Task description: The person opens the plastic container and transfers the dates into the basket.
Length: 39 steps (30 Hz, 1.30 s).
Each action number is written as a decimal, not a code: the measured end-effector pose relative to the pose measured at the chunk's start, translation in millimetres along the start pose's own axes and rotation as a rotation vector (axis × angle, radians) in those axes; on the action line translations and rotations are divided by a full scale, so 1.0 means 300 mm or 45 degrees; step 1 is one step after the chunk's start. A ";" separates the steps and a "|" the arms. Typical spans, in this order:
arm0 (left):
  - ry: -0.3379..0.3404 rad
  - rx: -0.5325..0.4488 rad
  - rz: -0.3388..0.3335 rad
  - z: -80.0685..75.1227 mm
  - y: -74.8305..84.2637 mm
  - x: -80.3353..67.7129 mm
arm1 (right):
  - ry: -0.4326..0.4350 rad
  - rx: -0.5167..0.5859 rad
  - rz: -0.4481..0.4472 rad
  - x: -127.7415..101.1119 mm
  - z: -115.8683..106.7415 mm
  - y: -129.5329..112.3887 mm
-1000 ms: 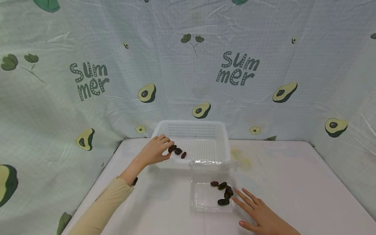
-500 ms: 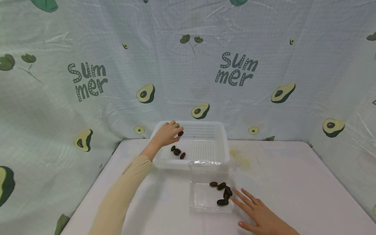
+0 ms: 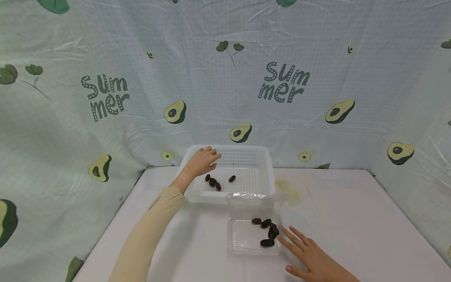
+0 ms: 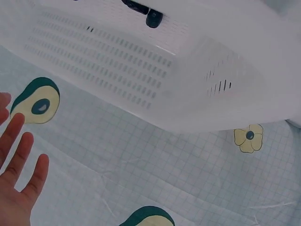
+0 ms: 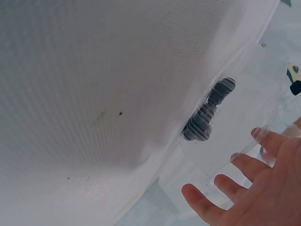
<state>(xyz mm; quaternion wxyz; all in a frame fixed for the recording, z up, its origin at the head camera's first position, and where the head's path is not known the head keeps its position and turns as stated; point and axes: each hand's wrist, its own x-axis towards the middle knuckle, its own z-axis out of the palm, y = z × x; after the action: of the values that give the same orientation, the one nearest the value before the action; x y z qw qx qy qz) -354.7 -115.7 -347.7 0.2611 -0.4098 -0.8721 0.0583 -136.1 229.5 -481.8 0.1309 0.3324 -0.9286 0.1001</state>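
My left hand (image 3: 204, 161) hovers over the left part of a white perforated basket (image 3: 265, 172), its fingers spread and holding nothing. In the left wrist view its fingers (image 4: 21, 153) are parted beside the basket's wall. Below it on the basket floor lies a small cluster of dark brown dates (image 3: 212, 182), with a single date (image 3: 232, 178) apart to the right. My right hand (image 3: 313, 258) lies with spread fingers, fingertips at the right side of a clear plastic box (image 3: 243, 237). Several dates (image 3: 267, 243) lie inside that box, mostly along its right side.
Basket and box stand on a white-covered table (image 3: 352, 219), the box just in front of the basket with its lid (image 3: 253, 199) raised against the basket's front rim. A patterned curtain (image 3: 197, 66) hangs behind and at both sides.
My left hand moved up and right over the basket carrying a date, then let it go; that date now lies alone on the basket floor. My right hand stays in place.
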 end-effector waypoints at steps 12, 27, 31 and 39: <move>0.547 -0.077 0.081 -0.066 0.126 -0.112 | -0.018 0.024 0.017 -0.004 0.007 0.006; 0.856 -0.099 0.381 -0.084 0.403 -0.177 | -0.040 0.033 0.047 -0.005 -0.005 -0.001; 0.694 -0.127 0.394 -0.051 0.471 -0.165 | -0.045 0.027 0.053 -0.006 -0.006 -0.003; 0.122 -0.012 0.393 0.046 0.574 -0.135 | -0.019 -0.013 0.004 -0.009 -0.006 -0.012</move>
<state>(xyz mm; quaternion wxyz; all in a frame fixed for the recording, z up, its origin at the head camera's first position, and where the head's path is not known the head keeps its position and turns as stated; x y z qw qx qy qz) -222.3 -31.1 -430.3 0.2884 -0.5426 -0.7854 0.0741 -131.4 228.8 -480.7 0.1257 0.3309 -0.9306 0.0932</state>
